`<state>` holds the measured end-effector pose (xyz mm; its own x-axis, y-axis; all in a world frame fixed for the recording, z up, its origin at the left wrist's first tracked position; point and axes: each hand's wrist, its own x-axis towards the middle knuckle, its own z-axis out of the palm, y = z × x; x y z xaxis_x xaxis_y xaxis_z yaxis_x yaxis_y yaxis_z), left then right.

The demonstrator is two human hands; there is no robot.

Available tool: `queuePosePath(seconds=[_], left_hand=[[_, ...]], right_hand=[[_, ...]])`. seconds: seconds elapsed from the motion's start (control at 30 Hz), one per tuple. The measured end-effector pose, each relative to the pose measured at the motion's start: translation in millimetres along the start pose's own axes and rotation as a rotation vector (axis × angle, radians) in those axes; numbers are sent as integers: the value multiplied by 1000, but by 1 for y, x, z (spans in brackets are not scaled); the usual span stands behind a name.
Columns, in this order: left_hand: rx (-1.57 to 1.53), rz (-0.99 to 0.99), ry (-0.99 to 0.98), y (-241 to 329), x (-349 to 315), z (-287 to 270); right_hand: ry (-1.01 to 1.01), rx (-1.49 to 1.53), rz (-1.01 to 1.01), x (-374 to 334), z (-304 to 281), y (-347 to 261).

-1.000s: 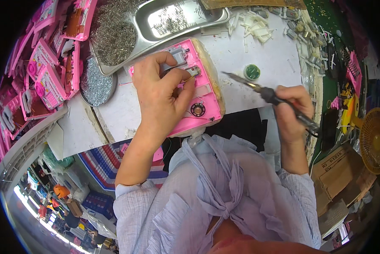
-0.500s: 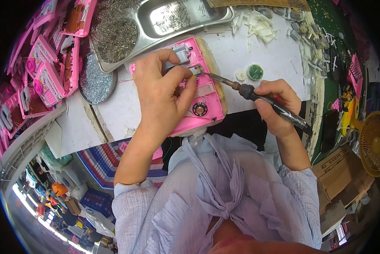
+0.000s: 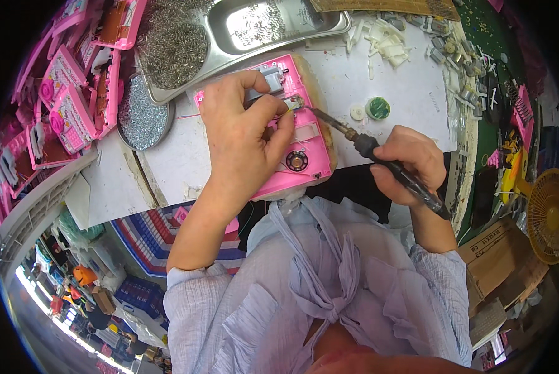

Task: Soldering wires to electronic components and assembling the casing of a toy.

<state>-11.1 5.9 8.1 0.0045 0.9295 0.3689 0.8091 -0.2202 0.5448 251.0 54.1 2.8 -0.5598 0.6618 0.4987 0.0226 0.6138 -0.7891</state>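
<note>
A pink plastic toy housing [image 3: 317, 146] lies open on the bench, with a grey battery compartment [image 3: 272, 80] and a small round speaker [image 3: 297, 161] inside it. Over its left half is my left hand [image 3: 242, 124], thumb and forefinger pinched beside a small metal part [image 3: 295, 103]; whatever they grip is too small to make out. Held pen-like in my right hand [image 3: 413, 162] is a soldering iron [image 3: 385, 159] with a black handle. Its tip slants toward that metal part, at the housing's right side.
A steel tray [image 3: 220, 53] of springs and a round dish [image 3: 143, 118] of screws stand at the far left. Pink housings [image 3: 71, 106] pile up beyond them. Right of the work sit a green-filled round tin [image 3: 377, 108], white plastic parts [image 3: 388, 43] and small motors [image 3: 460, 59].
The soldering iron's tip has drawn slightly right and away from the metal part, its handle tilting steeper with my right hand. My left hand keeps its pinch.
</note>
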Motion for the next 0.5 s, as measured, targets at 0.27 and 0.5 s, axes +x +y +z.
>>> queuePosePath(seconds=[0.27,0.5], left_hand=[[3,6,3,0,1,0],[7,9,4,0,1,1]], right_hand=[[10,-31,12,1,3,0],[15,-3,15,-1,4,3]])
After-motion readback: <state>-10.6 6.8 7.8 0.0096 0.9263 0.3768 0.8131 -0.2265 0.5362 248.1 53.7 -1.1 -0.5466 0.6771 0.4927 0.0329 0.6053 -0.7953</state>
